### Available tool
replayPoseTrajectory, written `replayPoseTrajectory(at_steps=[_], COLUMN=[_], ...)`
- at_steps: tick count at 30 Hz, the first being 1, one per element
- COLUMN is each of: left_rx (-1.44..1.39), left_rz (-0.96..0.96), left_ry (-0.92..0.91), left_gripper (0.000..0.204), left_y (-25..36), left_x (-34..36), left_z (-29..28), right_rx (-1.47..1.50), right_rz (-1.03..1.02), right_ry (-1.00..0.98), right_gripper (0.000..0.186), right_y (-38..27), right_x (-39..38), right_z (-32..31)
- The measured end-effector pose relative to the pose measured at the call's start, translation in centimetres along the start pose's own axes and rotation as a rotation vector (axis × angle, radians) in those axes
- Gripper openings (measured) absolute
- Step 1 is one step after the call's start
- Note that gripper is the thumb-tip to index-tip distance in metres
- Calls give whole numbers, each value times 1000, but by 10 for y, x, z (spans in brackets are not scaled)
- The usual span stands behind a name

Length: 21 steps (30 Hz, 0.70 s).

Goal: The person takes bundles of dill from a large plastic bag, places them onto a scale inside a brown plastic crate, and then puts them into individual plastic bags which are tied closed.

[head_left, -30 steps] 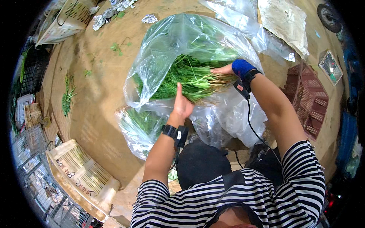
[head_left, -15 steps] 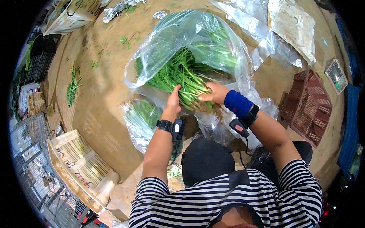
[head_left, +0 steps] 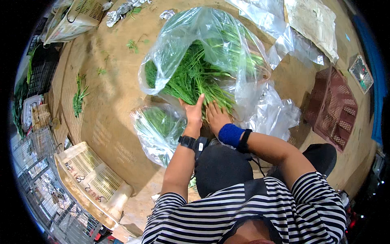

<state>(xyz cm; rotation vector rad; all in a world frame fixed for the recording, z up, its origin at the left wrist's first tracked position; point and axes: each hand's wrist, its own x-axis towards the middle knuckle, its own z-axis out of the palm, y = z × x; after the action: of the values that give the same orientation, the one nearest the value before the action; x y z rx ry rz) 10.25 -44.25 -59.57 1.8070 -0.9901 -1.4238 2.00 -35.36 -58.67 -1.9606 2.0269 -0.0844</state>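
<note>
A large clear plastic bag (head_left: 170, 40) lies on the ground before me, its mouth toward me. Feathery green herbs (head_left: 183, 73), dill-like in look, fill it, with pale stems pointing right. At the near edge of the greens, my left hand (head_left: 194, 113) rests with thumb and fingers apart. Just beside it, my right hand (head_left: 217, 117) lies on the stems, fingers spread, palm down. Neither hand grips the bunch. Close to my left wrist is a smaller clear bag of greens (head_left: 156, 126).
A cream plastic crate (head_left: 95, 179) stands at lower left, next to wire cages (head_left: 36, 156). On the right is a brown slatted crate (head_left: 331, 107). Plastic sheeting (head_left: 310, 26) lies at far right, and loose green sprigs (head_left: 78, 95) are on the ground to the left.
The bunch has moved from between my hands down onto the greens in the bag. My right hand has turned palm down and shifted left; my left hand has shifted slightly right.
</note>
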Motion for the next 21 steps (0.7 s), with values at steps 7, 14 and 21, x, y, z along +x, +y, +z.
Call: replayPoseTrajectory(at_steps=[7, 14, 21], left_rx=[341, -103, -286], left_rz=[-304, -214, -461], left_ry=[-74, -206, -332], left_gripper=[109, 101, 105], left_y=[-15, -44, -31], left_x=[26, 31, 26], left_z=[-25, -50, -56], right_rx=[178, 457, -221], right_rz=[-233, 127, 18], right_ry=[-220, 288, 327], right_gripper=[46, 13, 35], right_y=[-2, 64, 57], right_x=[17, 106, 173], right_z=[-41, -65, -81])
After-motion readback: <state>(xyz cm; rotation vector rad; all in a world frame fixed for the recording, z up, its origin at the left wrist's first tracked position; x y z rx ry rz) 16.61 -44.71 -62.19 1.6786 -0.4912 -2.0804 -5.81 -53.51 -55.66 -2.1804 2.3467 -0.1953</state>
